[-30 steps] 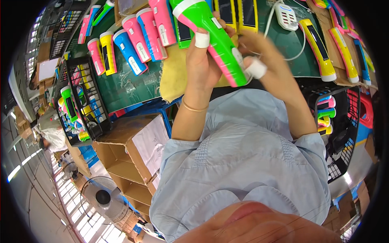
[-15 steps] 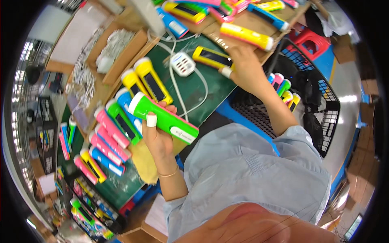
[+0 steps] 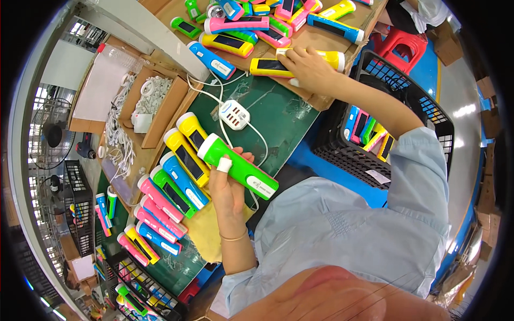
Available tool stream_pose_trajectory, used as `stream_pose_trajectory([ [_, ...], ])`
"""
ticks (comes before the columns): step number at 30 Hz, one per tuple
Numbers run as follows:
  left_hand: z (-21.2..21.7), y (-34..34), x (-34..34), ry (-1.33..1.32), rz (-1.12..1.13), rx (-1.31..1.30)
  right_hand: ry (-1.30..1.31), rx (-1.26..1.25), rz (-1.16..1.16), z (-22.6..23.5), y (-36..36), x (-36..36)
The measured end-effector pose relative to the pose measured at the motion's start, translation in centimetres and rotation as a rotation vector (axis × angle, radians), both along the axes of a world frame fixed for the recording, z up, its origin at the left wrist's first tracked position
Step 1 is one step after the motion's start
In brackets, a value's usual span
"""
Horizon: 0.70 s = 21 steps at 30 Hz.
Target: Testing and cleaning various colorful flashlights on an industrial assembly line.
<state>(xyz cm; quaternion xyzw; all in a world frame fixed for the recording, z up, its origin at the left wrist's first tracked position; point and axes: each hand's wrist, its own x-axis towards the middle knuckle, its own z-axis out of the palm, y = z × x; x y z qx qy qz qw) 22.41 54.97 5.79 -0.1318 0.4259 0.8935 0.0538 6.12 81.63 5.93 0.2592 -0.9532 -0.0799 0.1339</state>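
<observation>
Flashlight (image 3: 247, 174), the green one, is mid-view, left hand (image 3: 227, 193) wrapped around its barrel; white tape (image 3: 225, 165) on that thumb might cost friction, so it could slip and clonk the charging hub (image 3: 234, 115) toward 11 o'clock. Right hand (image 3: 312, 72) covers two yellow flashlights (image 3: 267, 67) at 1 o'clock (can't tell if it's gripping either); a sloppy grab could bump the pile (image 3: 270, 36) at 12.
</observation>
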Motion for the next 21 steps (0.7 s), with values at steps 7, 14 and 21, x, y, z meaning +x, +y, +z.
stream_pose_trajectory([
  [7,-0.1,0.7,-0.8,-0.069,-0.017,-0.074,0.220,0.015,0.047,-1.4,3.0,-5.1],
  [14,1.7,1.9,-1.7,-0.092,-0.089,-0.041,0.276,-0.158,-0.026,-3.8,2.5,-14.1],
  [21,1.7,0.6,-1.1,-0.032,0.009,-0.039,0.176,-0.153,-0.122,-1.0,5.5,-21.3],
])
